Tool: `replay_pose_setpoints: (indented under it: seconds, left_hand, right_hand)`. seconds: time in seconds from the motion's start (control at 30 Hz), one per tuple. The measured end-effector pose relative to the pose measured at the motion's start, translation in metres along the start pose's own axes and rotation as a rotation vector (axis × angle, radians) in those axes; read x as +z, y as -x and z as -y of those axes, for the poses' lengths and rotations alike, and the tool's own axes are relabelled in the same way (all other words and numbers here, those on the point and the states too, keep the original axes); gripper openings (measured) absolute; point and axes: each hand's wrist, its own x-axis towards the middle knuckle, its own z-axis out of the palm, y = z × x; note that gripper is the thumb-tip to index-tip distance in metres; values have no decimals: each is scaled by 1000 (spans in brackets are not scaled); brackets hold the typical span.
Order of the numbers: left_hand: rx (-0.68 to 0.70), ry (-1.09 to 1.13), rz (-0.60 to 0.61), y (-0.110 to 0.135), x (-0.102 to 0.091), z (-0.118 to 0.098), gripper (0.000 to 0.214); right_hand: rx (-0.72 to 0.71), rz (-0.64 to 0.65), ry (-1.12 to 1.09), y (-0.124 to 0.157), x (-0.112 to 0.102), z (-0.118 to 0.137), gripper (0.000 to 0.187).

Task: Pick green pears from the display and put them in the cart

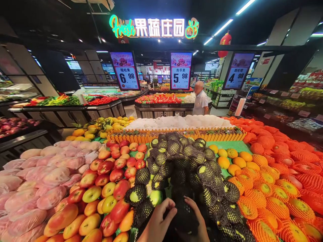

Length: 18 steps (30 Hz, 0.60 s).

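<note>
Low in the middle of the head view, my left hand is closed, thumb and fingers curled towards each other beside a bare green apple. My right hand curves its fingers around the other side of a dark mass between the hands. That mass is too dark to make out, and whatever the fingers grip is hidden in it. Around both hands lie green apples in black foam nets, heaped in a horseshoe shape. Red apples are piled to the left of my left hand.
Netted oranges and red-netted fruit fill the right side. Wrapped pinkish fruit covers the left. A yellow planter fence crosses behind the apples, with white-wrapped fruit beyond. A person stands past the display, near another stand.
</note>
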Motion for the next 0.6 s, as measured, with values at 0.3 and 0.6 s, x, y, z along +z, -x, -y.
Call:
replay_pose_setpoints:
  seconds: [0.3, 0.6]
  left_hand:
    - [-88, 244, 142, -2, -17, 1, 47]
    - [-104, 201, 89, -5, -9, 22, 43]
  right_hand:
    - [61, 31, -104, 6, -2, 25, 82]
    - [149, 39, -161, 12, -10, 28, 82]
